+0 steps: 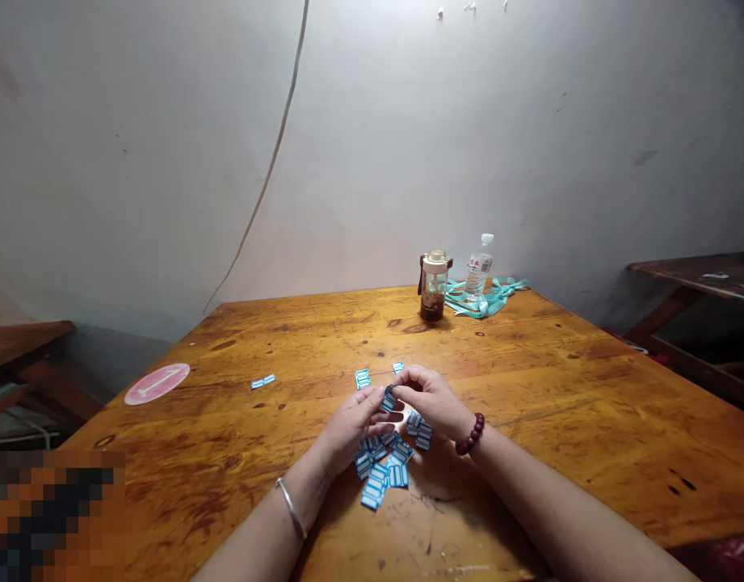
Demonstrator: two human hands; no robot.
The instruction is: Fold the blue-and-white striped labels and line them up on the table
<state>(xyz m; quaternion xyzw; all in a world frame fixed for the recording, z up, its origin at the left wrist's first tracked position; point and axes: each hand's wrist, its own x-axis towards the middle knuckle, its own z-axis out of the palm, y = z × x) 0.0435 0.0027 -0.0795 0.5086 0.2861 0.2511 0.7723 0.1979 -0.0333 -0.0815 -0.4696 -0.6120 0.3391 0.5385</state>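
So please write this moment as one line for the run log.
left hand: pinching blue tag | right hand: pinching same tag | tag pile: beneath hands, on table

Both forearms are bare, with no sleeves in view. The left hand (350, 424) has a thin, plain silver-coloured bangle (291, 508) just behind it, a narrow metal band slanting across the wrist. The right hand (432, 400) has a bracelet of round, dark red-brown beads (470, 435) directly behind it, strung closely in a single row and glossy on top. No rings or watch can be made out on either hand; the fingernails are too small to judge.
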